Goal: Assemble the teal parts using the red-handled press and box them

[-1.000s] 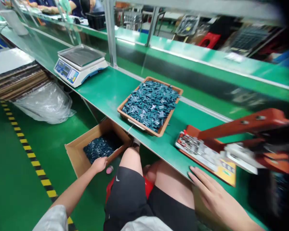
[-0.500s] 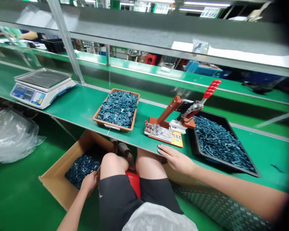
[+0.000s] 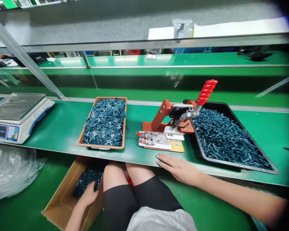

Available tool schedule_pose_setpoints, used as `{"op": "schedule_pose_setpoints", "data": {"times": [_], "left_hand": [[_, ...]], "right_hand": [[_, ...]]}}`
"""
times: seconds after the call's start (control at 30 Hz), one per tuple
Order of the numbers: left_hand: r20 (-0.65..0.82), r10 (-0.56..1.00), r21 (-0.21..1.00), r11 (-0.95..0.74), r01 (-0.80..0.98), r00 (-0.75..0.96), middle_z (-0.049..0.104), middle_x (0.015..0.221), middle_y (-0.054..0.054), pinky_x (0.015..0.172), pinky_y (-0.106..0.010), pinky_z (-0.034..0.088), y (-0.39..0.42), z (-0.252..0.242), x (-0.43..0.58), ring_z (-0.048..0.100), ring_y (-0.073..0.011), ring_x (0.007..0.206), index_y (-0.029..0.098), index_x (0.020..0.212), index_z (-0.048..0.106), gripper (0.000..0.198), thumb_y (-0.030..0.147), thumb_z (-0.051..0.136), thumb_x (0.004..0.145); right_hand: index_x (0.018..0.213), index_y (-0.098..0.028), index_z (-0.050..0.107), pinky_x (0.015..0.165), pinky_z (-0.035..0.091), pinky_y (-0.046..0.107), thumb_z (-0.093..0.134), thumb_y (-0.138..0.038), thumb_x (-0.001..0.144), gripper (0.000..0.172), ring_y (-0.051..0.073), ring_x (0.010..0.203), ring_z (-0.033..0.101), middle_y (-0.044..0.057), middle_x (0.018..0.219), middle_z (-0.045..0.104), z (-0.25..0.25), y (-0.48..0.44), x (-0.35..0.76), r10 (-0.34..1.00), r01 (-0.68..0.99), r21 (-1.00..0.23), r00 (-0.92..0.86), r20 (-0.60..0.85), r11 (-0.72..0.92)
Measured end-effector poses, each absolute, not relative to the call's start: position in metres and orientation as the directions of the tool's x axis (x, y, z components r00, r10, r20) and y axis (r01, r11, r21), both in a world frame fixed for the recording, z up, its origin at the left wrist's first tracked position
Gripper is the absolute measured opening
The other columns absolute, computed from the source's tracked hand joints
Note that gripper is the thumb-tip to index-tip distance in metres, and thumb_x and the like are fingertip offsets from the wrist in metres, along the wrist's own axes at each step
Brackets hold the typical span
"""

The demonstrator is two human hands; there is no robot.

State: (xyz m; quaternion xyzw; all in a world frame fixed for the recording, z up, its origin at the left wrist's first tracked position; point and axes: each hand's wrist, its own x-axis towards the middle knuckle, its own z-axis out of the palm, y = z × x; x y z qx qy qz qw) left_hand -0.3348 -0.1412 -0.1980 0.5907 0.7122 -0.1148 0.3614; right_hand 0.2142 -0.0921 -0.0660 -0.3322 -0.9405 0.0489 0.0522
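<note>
Left hand (image 3: 89, 193) down inside cardboard box (image 3: 60, 205), curled over a heap of dark teal plastic parts (image 3: 88, 181); whether it grips any cannot be told. Right hand (image 3: 179, 168) open, palm down near bench (image 3: 55, 134) edge, fingers spread, holding nothing, just in front of hand press (image 3: 156, 138). Press has red handle (image 3: 206, 92), raised and angled up to the right. Orange tray (image 3: 124, 123), filled with similar teal parts (image 3: 104, 122), sits left of press. Black tray (image 3: 240, 163), filled with dark blue parts (image 3: 231, 139), sits right of press, just beside it. Digital scale (image 3: 16, 118) stands at far left of bench. Box on floor (image 3: 19, 215), beside left knee (image 3: 113, 176).
</note>
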Motion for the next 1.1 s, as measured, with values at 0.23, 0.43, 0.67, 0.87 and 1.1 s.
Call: {"op": "schedule_pose_setpoints", "data": {"times": [0.23,0.43,0.67,0.87,1.1], "left_hand": [[0.240,0.965,0.611,-0.236,0.756,0.107,0.072,0.117,-0.009,0.107,-0.040,0.053,-0.077,-0.039,-0.234,0.067,-0.0238,0.114,0.022,0.112,0.068,0.026,0.035,0.048,0.102],[0.423,0.880,0.566,-0.444,0.695,0.217,0.062,0.137,-0.014,0.116,-0.046,0.050,-0.038,-0.009,-0.099,0.058,-0.0250,0.132,0.018,0.137,0.057,0.040,0.018,0.037,0.102],[0.344,0.900,0.478,-0.412,0.776,0.266,0.048,0.153,-0.023,0.125,-0.059,0.038,0.025,-0.062,-0.080,0.041,-0.0348,0.150,0.008,0.143,0.052,0.054,0.009,0.045,0.090],[0.179,0.951,0.442,-0.306,0.843,0.252,0.047,0.156,-0.023,0.127,-0.059,0.034,0.054,-0.074,-0.084,0.039,-0.0364,0.151,0.005,0.137,0.060,0.053,0.006,0.041,0.087],[0.375,0.894,0.380,-0.390,0.839,0.246,0.065,0.131,-0.017,0.116,-0.053,0.047,-0.008,-0.064,-0.083,0.056,-0.0306,0.130,0.013,0.132,0.065,0.048,0.008,0.037,0.093]], "right_hand": [[0.152,-0.017,0.050,0.113,0.050,0.049,0.045,-0.006,0.094,0.059,0.030,0.145,0.047,0.016,0.159,0.047,-0.055,-0.092,0.208,0.651,0.636,-0.151,-0.755,0.083,0.757],[0.132,-0.019,0.062,0.103,0.057,0.044,0.050,-0.019,0.099,0.035,0.027,0.125,0.062,0.015,0.133,0.067,-0.034,-0.095,0.208,0.679,0.583,-0.354,-0.672,0.296,0.732],[0.117,-0.024,0.069,0.087,0.058,0.046,0.048,-0.018,0.098,0.029,0.028,0.096,0.066,0.011,0.100,0.070,0.003,-0.119,0.288,0.830,0.835,-0.416,-0.083,0.552,0.360],[0.113,-0.017,0.075,0.088,0.057,0.040,0.055,-0.024,0.093,0.029,0.028,0.096,0.070,0.013,0.107,0.074,0.019,-0.095,0.353,0.998,0.947,-0.320,0.045,0.044,-0.028],[0.086,-0.022,0.076,0.075,0.054,0.033,0.056,-0.021,0.087,0.020,0.025,0.085,0.072,0.006,0.092,0.078,0.026,-0.074,0.372,0.988,0.922,-0.386,-0.024,-0.155,-0.038]]}}
